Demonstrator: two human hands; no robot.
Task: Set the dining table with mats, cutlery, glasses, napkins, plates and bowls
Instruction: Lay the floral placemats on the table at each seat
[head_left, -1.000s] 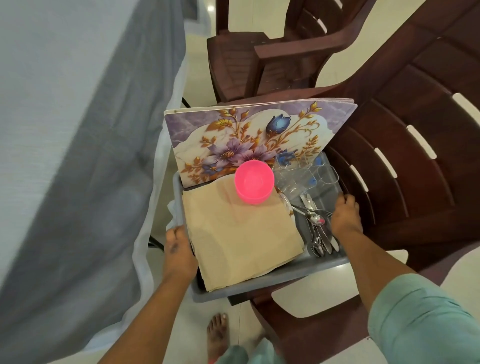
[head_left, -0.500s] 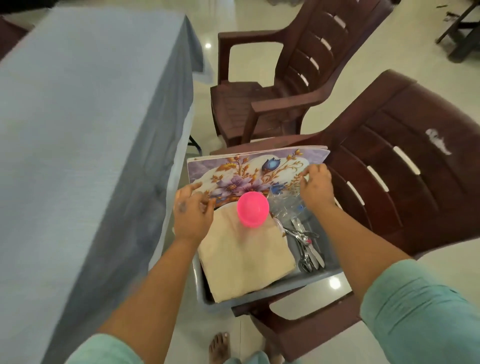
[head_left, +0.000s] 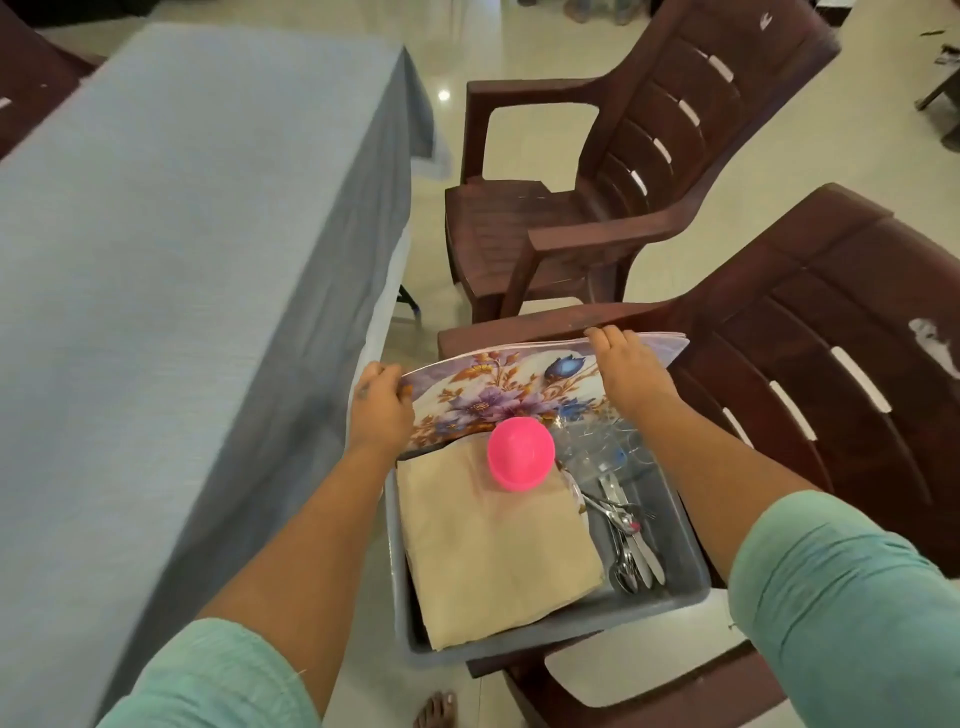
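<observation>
A grey tub (head_left: 566, 629) rests on a brown plastic chair (head_left: 841, 374). Floral mats (head_left: 498, 395) stand on edge at the tub's far side. My left hand (head_left: 376, 410) grips their left edge and my right hand (head_left: 626, 371) grips their top edge on the right. In the tub lie beige napkins (head_left: 493, 545), an upturned pink bowl (head_left: 521, 453), clear glasses (head_left: 597, 441) and metal cutlery (head_left: 631, 535). No plates are visible.
The dining table (head_left: 171, 270) with a grey-blue cloth lies to the left. A second brown chair (head_left: 597, 187) stands beyond the tub. Pale tiled floor (head_left: 883, 156) shows around them. My bare foot (head_left: 434, 709) is at the bottom.
My hands left the tub's sides and moved up to the mats; now both grip the mats' edges. The camera tilted up, showing more of the table.
</observation>
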